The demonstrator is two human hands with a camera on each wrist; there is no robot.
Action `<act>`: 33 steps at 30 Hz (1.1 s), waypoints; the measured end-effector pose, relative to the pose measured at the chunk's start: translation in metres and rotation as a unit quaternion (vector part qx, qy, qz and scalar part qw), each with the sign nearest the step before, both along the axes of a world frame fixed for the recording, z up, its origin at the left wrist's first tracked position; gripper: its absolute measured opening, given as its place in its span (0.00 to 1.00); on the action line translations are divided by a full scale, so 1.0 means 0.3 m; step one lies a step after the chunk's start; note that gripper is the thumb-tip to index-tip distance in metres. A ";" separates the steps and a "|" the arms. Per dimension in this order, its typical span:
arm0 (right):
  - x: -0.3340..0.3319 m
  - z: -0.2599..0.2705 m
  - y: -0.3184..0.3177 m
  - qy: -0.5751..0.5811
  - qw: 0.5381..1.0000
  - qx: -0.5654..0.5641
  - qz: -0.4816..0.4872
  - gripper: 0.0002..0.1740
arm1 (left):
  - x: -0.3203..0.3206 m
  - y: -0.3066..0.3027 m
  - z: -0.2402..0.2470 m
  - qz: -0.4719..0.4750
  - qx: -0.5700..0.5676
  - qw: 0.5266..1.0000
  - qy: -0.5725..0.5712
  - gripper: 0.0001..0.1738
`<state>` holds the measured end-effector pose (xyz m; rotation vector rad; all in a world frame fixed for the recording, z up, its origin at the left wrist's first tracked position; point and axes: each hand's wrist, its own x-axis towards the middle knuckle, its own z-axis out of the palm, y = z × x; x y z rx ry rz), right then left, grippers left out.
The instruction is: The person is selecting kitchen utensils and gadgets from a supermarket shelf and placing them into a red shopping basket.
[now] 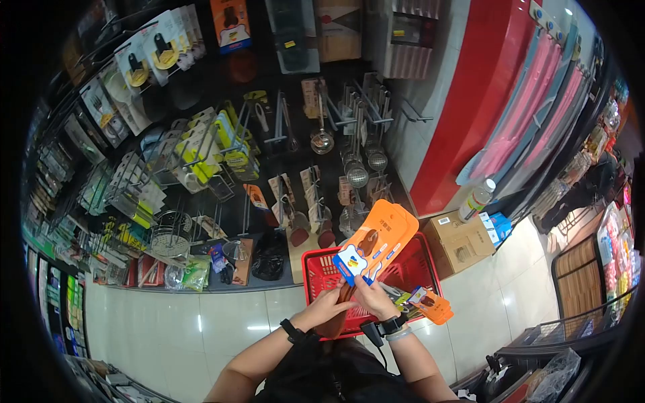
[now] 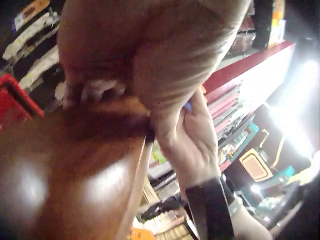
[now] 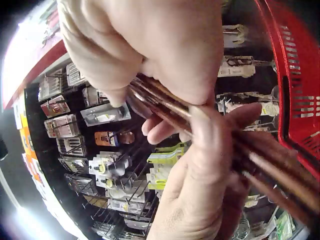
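Two or more glossy brown wooden spatulas point(image 1: 332, 327), stacked together on orange cards point(image 1: 376, 243), are held over the basket. My left hand point(image 1: 321, 310) grips the wooden handles from the left, its thumb lying along them in the right wrist view. Close beside it, my right hand point(image 1: 375, 299) pinches the handles at the lower end of the cards. A broad shiny blade point(image 2: 75, 175) fills the lower left of the left wrist view. In the right wrist view the stacked handles point(image 3: 165, 102) pass between both hands.
Below the hands stands a red shopping basket point(image 1: 316, 269); more orange-carded goods point(image 1: 430, 305) stick out at its right. Ladles and skimmers point(image 1: 357, 174) hang on hooks ahead. A cardboard box point(image 1: 460, 242) bearing a bottle point(image 1: 477, 200) is at the right, beside a red pillar point(image 1: 463, 101).
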<state>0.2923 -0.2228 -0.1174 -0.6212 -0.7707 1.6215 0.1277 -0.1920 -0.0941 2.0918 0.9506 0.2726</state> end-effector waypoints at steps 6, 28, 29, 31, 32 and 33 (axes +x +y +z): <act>-0.090 0.098 0.017 -0.138 0.990 0.015 -0.035 0.16 | -0.179 0.198 0.197 0.121 0.021 0.979 -0.162 0.26; -0.808 0.126 0.154 -0.327 0.938 -0.078 -0.083 0.24 | -0.843 0.406 0.253 0.230 -0.056 0.928 -0.288 0.11; -0.817 0.123 0.158 -0.328 0.937 -0.079 -0.086 0.24 | -0.871 0.422 0.243 0.206 -0.113 0.922 -0.308 0.09; -0.823 0.111 0.167 -0.329 0.937 -0.095 -0.064 0.26 | -0.918 0.443 0.217 0.180 -0.171 0.911 -0.328 0.06; -0.831 0.128 0.170 -0.367 0.922 -0.104 -0.065 0.22 | -0.938 0.446 0.200 0.165 -0.205 0.895 -0.360 0.05; -0.827 0.122 0.179 -0.369 0.921 -0.103 -0.064 0.22 | -0.958 0.451 0.184 0.149 -0.237 0.877 -0.390 0.04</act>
